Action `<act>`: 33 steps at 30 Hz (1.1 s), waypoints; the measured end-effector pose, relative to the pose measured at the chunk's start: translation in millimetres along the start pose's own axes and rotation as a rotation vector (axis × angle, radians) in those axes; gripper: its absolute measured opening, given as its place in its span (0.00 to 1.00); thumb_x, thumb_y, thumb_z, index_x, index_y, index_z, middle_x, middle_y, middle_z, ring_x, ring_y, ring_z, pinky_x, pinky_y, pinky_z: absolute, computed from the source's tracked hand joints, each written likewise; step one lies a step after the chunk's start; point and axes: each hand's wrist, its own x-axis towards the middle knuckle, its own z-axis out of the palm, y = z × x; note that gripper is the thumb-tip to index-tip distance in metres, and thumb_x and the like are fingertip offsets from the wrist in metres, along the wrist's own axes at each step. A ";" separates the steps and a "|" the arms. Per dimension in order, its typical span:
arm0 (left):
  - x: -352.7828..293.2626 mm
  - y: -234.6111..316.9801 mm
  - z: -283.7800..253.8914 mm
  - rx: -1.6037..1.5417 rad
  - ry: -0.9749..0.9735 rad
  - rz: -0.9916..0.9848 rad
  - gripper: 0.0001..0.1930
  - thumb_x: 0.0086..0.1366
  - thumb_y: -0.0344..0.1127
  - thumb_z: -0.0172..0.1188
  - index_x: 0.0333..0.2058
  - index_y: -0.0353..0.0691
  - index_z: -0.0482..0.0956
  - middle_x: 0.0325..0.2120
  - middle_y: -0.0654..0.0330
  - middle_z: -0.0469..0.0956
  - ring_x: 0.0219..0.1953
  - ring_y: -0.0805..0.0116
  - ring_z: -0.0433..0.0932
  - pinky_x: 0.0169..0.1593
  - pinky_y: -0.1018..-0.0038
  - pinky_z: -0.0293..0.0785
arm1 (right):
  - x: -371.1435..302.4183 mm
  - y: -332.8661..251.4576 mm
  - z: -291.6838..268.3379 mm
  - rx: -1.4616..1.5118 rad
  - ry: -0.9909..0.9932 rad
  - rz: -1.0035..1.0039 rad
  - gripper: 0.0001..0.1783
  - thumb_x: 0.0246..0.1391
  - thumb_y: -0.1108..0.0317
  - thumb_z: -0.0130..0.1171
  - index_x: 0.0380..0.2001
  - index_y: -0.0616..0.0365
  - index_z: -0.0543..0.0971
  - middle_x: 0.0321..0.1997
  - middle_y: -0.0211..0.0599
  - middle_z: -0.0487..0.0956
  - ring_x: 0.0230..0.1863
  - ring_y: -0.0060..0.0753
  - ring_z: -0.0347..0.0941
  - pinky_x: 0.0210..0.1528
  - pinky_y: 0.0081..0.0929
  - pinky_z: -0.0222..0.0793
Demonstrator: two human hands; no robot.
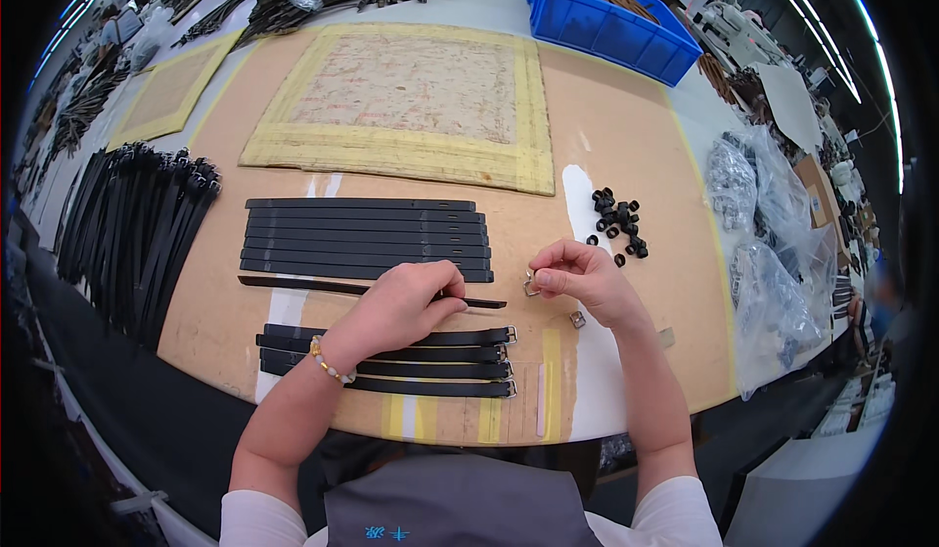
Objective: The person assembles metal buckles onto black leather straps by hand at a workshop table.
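Between the fingers of my left hand [396,302] is a single black belt strap [293,284], lying sideways on the table. My right hand [592,283] pinches a small silver buckle [529,283] just beyond the strap's right end; the two are apart. A second loose buckle [578,320] rests below my right hand. Beyond the held strap lies a neat stack of flat black straps [362,229], their slotted ends to the right. Nearer me, under my left wrist, are several black straps with buckles [440,388] fitted at their right ends.
Small black loops [616,216] lie scattered right of centre. A large bundle of buckled black straps [127,234] sits at the left. Farther back are a yellow-taped board [401,97] and a blue crate [606,23]. Clear plastic bags [773,293] line the right edge.
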 end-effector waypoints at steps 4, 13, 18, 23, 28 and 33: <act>4.0 5.1 -5.6 -0.250 0.088 -0.055 0.09 0.64 0.29 0.71 0.38 0.34 0.81 0.31 0.57 0.85 0.33 0.69 0.83 0.39 0.73 0.79 | 5.0 12.2 17.0 0.084 -0.072 0.026 0.14 0.63 0.66 0.70 0.47 0.63 0.82 0.39 0.32 0.85 0.39 0.19 0.80 0.46 0.20 0.78; 3.0 7.5 -3.9 -0.286 0.087 -0.006 0.11 0.64 0.28 0.72 0.44 0.33 0.83 0.34 0.57 0.87 0.36 0.73 0.85 0.41 0.76 0.81 | 6.0 23.3 46.4 0.198 0.005 -0.078 0.10 0.65 0.69 0.67 0.46 0.62 0.81 0.36 0.31 0.83 0.35 0.19 0.80 0.40 0.19 0.78; 1.9 15.1 6.5 -0.355 0.012 0.086 0.17 0.66 0.31 0.70 0.52 0.38 0.79 0.38 0.52 0.87 0.40 0.59 0.88 0.43 0.69 0.83 | -0.3 23.2 66.3 0.215 -0.053 -0.070 0.12 0.61 0.70 0.71 0.45 0.61 0.80 0.38 0.30 0.84 0.38 0.17 0.80 0.41 0.18 0.77; 3.5 17.0 6.0 -0.248 0.055 0.198 0.16 0.64 0.32 0.71 0.50 0.38 0.80 0.38 0.54 0.86 0.37 0.58 0.87 0.38 0.68 0.82 | -1.7 12.7 58.5 -0.126 0.088 -0.173 0.13 0.62 0.65 0.72 0.42 0.62 0.81 0.36 0.27 0.84 0.35 0.14 0.76 0.40 0.19 0.75; 3.8 14.4 0.6 -0.181 0.127 0.075 0.14 0.62 0.32 0.74 0.44 0.35 0.84 0.32 0.58 0.85 0.30 0.70 0.83 0.32 0.76 0.77 | -2.6 -1.7 20.7 -0.494 0.394 -0.129 0.15 0.61 0.62 0.71 0.41 0.63 0.82 0.31 0.32 0.84 0.32 0.19 0.78 0.38 0.22 0.77; 2.4 12.4 -1.1 -0.241 0.116 -0.003 0.12 0.62 0.32 0.71 0.37 0.33 0.77 0.24 0.60 0.78 0.24 0.74 0.75 0.28 0.75 0.72 | -5.7 5.4 38.0 -0.903 0.303 -0.064 0.16 0.57 0.64 0.74 0.41 0.63 0.82 0.30 0.34 0.84 0.32 0.22 0.80 0.39 0.24 0.78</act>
